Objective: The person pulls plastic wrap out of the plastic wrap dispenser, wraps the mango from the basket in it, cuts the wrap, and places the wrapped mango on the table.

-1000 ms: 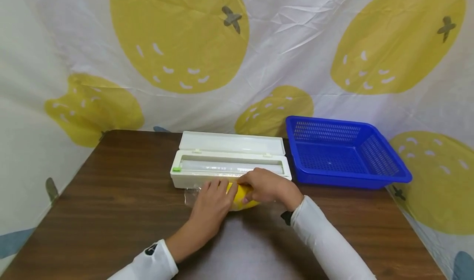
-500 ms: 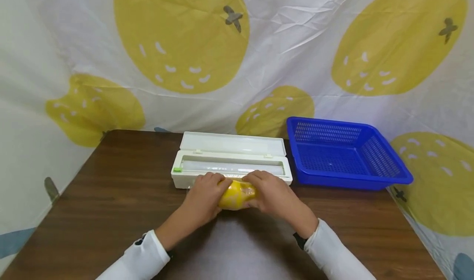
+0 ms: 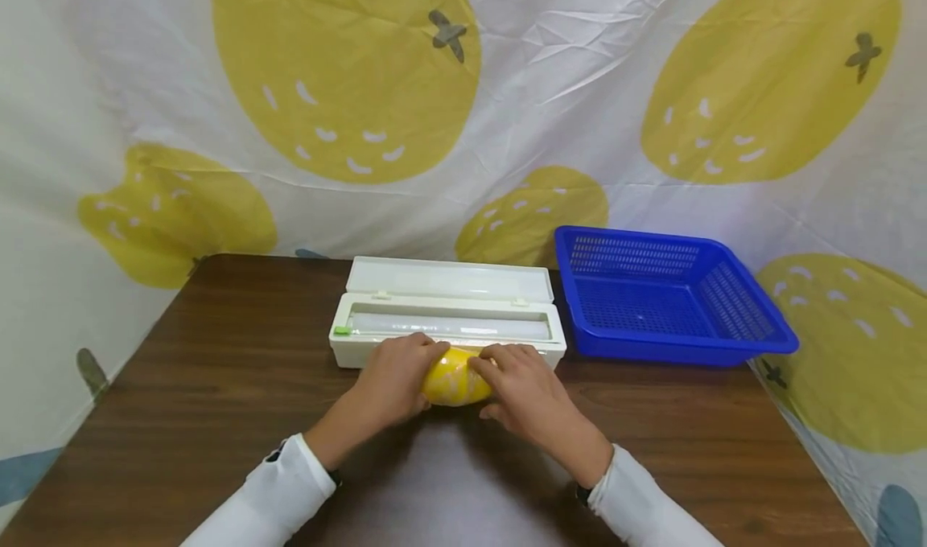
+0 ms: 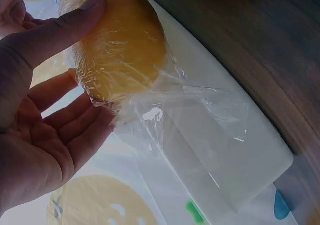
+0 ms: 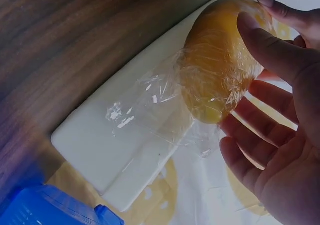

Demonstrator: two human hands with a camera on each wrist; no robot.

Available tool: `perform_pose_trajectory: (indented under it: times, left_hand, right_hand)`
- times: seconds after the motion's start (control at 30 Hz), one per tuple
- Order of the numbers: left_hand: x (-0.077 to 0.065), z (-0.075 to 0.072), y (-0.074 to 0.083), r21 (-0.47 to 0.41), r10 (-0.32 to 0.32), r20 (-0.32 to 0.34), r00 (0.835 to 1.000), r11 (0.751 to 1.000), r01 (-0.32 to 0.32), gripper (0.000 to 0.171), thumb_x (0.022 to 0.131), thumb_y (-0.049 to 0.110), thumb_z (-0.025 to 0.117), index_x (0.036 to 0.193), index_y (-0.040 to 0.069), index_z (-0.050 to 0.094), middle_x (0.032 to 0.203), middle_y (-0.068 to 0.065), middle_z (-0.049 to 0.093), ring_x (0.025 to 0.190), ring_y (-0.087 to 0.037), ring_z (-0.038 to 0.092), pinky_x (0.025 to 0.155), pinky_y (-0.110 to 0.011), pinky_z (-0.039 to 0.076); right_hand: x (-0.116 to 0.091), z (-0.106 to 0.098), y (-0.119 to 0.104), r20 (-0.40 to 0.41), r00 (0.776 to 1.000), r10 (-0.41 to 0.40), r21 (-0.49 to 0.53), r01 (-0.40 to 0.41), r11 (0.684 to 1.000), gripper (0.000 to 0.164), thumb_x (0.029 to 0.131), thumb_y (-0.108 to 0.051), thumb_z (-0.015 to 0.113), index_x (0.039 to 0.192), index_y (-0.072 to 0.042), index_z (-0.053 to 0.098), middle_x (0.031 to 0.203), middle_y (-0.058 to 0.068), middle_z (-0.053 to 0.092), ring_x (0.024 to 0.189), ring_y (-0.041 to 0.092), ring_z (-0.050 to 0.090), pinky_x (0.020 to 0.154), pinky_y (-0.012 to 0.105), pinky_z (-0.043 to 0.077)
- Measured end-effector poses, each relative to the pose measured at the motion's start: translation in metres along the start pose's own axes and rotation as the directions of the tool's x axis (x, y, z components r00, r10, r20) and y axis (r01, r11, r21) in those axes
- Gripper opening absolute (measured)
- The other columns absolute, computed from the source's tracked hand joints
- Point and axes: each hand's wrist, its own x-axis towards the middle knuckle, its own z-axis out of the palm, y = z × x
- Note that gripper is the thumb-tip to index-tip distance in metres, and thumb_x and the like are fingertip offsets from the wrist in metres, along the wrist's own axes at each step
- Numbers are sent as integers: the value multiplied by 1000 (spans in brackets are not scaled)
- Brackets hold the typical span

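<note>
A smooth yellow oval fruit (image 3: 455,380), wrapped in clear cling film, is between my two hands in front of the white dispenser. My left hand (image 3: 393,382) holds its left end, thumb over the near side and fingers behind. My right hand (image 3: 527,390) is around the right end, fingertips on top, thumb low by the near side. In the left wrist view, a loose tail of cling film (image 4: 200,110) spreads from the fruit's end. Another crumpled film tail (image 5: 140,100) shows in the right wrist view, over the white box.
The white cling film dispenser (image 3: 355,357) stands with its lid (image 3: 449,278) tipped back and a film roll (image 3: 449,325) inside. Right of it is a blue perforated basket (image 3: 681,346). A fruit-patterned cloth (image 3: 348,217) hangs behind the brown wooden table (image 3: 217,418).
My right hand has come off the fruit's top to its right end and turned its palm inward. My left hand has shifted slightly left, to the opposite end. More of the fruit shows between them.
</note>
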Motion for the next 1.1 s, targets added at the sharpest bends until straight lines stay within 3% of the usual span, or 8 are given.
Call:
perform_pose_trajectory:
  times: [0.2, 0.53, 0.8, 1.1]
  left_hand:
    - [0, -1, -1, -37, -30, 25, 999, 999, 31, 65, 47, 18, 95, 106, 7, 71, 93, -14, 68, 77, -30, 63, 64, -50, 57]
    - [5, -1, -7, -83, -1, 83, 997, 997, 8, 64, 42, 22, 96, 100, 9, 74, 81, -6, 71, 75, -25, 61, 62, -48, 54]
    - [5, 1, -14, -187, 4, 107, 994, 982, 16, 48, 45, 25, 95, 86, 14, 72, 70, 4, 69, 63, -18, 56, 58, -40, 49]
    - [6, 4, -25, -264, -48, 166, 985, 960, 92, 64, 47, 31, 95, 106, 13, 78, 90, 0, 77, 73, -15, 57, 68, -38, 49]
  right_hand:
    - [0, 4, -2, -4, 1000, -4, -36, 4, 999, 67, 59, -30, 93, 117, -10, 66, 111, 9, 67, 100, 27, 61, 86, 45, 50]
    - [-1, 6, -1, -3, 1000, -13, -67, 13, 998, 71, 55, -32, 94, 116, -11, 66, 111, 9, 67, 101, 27, 60, 82, 44, 50]
    - [-2, 11, 0, 45, 999, 0, -79, 4, 997, 76, 53, -34, 95, 119, -9, 64, 113, 10, 65, 103, 27, 58, 82, 44, 47]
    - [1, 15, -2, 51, 999, -6, -102, 11, 995, 83, 49, -35, 96, 120, -9, 61, 112, 10, 61, 102, 28, 56, 80, 45, 46]
